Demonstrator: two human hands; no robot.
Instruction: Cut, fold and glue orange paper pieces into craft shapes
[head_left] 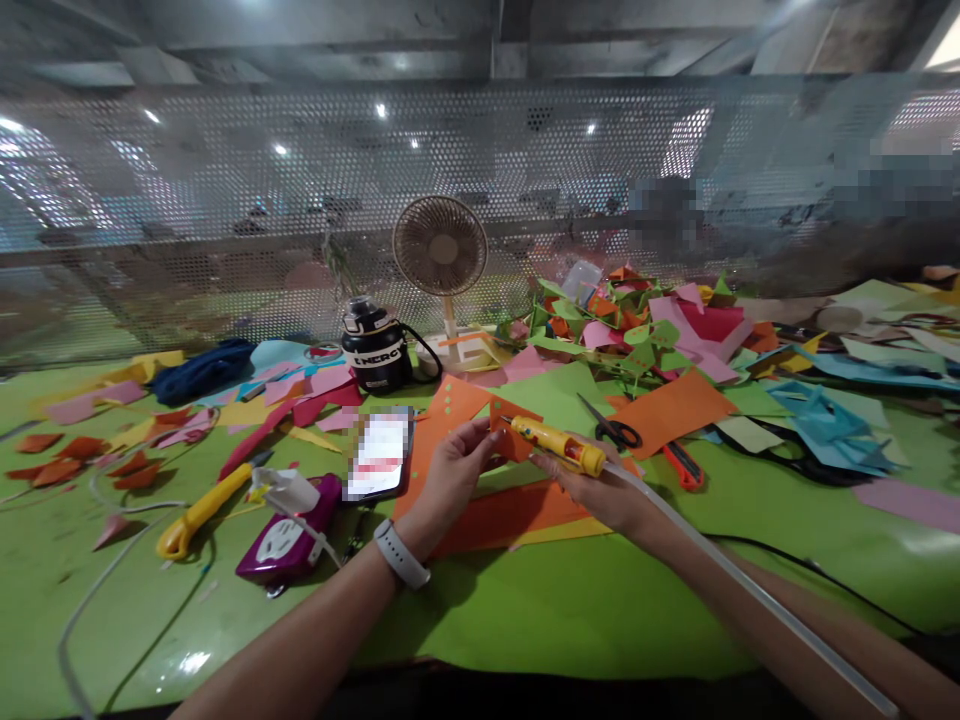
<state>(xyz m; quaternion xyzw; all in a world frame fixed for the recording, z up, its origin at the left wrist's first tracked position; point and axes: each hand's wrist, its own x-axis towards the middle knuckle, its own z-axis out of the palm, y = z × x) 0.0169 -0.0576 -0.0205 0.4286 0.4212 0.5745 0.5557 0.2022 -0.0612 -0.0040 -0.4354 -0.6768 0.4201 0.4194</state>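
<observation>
My left hand (451, 470), with a pale watch band on its wrist, pinches a small folded piece of orange paper (513, 440). My right hand (592, 490) is wrapped round a yellow hot glue gun (559, 445). Its nozzle points left and touches or nearly touches the orange piece. A long translucent glue stick (735, 575) runs out of its back, over my right forearm. Under both hands lie orange paper sheets (517, 515) on the green table cover (585, 610). Part of the right-hand fingers is hidden behind the glue gun.
Left of my hands are a phone (381, 455), a purple power socket (289, 530) and a yellow-handled tool (202, 515). Scissors (615, 430) and a red cutter (684, 468) lie to the right. Behind stand a black bottle (375, 350), a fan (441, 248) and a paper pile (622, 320).
</observation>
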